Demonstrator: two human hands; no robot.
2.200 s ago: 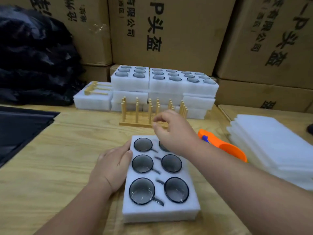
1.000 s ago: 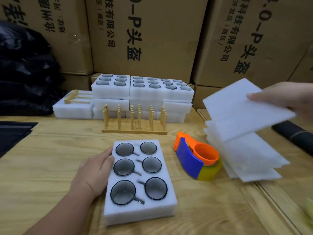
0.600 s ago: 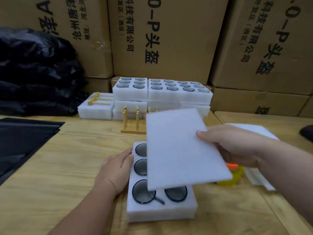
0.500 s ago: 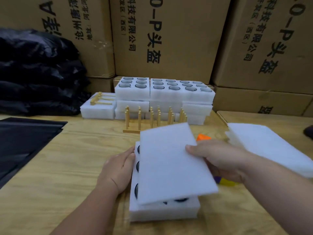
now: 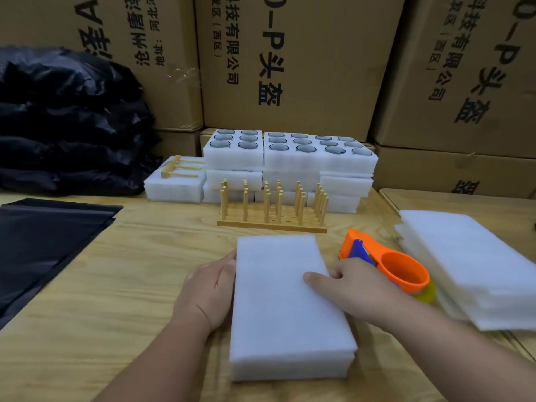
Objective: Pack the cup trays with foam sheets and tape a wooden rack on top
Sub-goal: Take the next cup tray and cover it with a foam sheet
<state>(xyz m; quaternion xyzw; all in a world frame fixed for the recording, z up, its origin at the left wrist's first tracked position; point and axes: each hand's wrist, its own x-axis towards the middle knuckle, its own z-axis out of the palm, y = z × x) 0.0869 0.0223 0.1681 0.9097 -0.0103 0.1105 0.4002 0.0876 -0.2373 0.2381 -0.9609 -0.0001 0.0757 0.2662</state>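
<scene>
A thin white foam sheet (image 5: 285, 297) lay flat on top of the white foam cup tray (image 5: 290, 365), in the middle of the wooden tabletop (image 5: 101, 300). Half a second before, this sheet was tilted and only partly down, and some dark cups still showed under it. Now it covered the whole tray, edge to edge, and no cup could be seen.

The left hand (image 5: 207, 291) rested against the left side of the tray with its fingers nearly straight, holding it steady without gripping. The right hand (image 5: 345, 288) sat at the right edge of the tray, thumb laid flat on the sheet; the other fingers bent down along that side, and I could not tell if they pinched the sheet or only pressed it.

So the covering step looked done. The next job was probably the rack.

The light wooden peg rack (image 5: 272, 210) stood just behind the tray, not yet touched. The orange and blue tape holder (image 5: 385, 265) lay just to the right of the tray, close to the right hand. Farther right sat the stack of spare white foam sheets (image 5: 470, 262). Far behind the tray were more stacked cup trays (image 5: 290, 158), black plastic bags (image 5: 66, 123) and big brown cardboard boxes (image 5: 290, 53).
</scene>
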